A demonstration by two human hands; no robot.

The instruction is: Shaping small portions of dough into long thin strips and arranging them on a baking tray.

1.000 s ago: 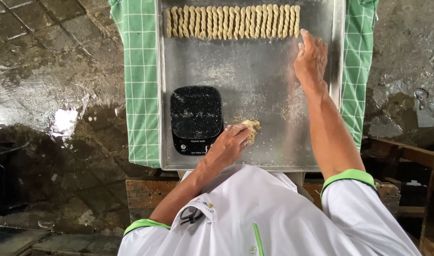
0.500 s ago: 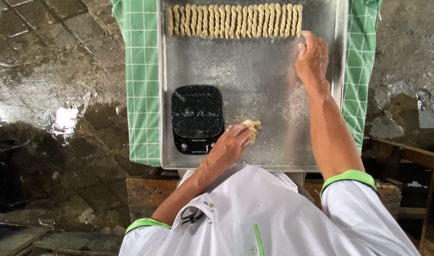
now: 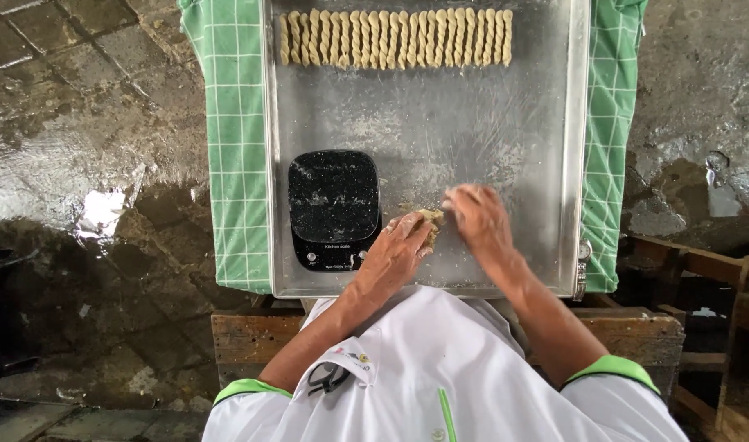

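- Against the earlier frames, I see the right hand (image 3: 479, 219) has left the upper right of the tray (image 3: 505, 155), where it lay by the end of the twist row, and now sits low in the middle of the frame, next to the left hand.
- The left hand (image 3: 397, 252) is about where it was, just right of the scale, with the dough (image 3: 430, 221) at its fingertips as before.
- The scale (image 3: 333, 209) and the row of twists (image 3: 395, 38) have not shifted.
- Left hand: I see it palm down, fingers loosely curled, their tips on the small pale dough lump. It is neither spread flat nor fisted; it has a light hold on the near side of the lump.
- Right hand: fingers bent and drawn together, their tips meeting the dough from the right. It is slightly blurred, so I cannot tell how firmly it pinches.
- The dough sits between the two hands on the bare metal, lower centre of the frame, just right of the black scale's lower right corner.
- The twists lie side by side in one line along the top edge of the tray, well apart from the hands.
- A green checked cloth (image 3: 227, 147) hangs under the tray at left and right.
- My white shirt (image 3: 440, 376) with green cuffs fills the bottom of the frame.
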